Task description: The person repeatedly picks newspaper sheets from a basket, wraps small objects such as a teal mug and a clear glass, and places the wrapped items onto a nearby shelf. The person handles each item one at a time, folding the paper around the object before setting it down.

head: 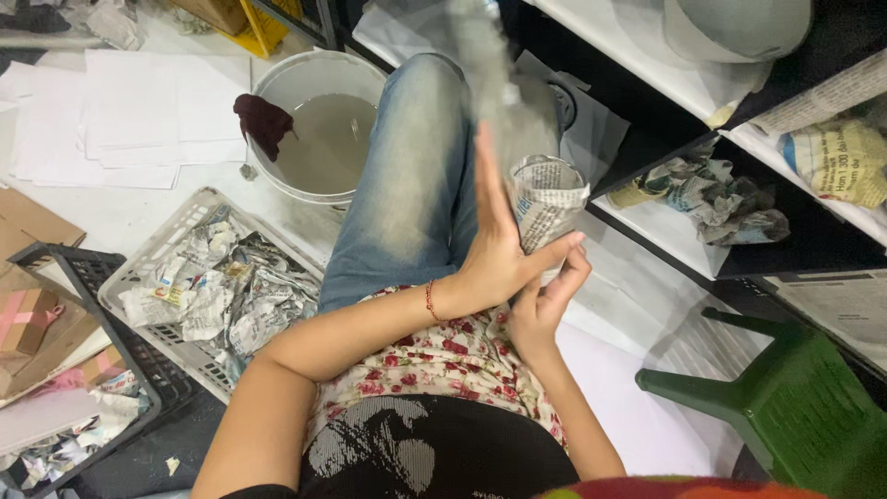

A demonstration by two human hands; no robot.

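A small object wrapped in newspaper (545,205) is held upright above my lap, its open top rim showing. My left hand (497,242) lies flat against its left side, fingers stretched upward and thumb across the front. My right hand (545,300) grips it from below with curled fingers. What is inside the paper is hidden. My jeans-covered leg (411,176) runs away from me under the hands.
A white bucket (277,83) of grey water with a dark red rag (263,120) stands ahead left. A grey crate (139,268) holds crumpled newspaper. Black shelves (665,139) with paper-wrapped items rise at right, a green plastic stool (785,397) below them. White sheets (129,111) cover the floor.
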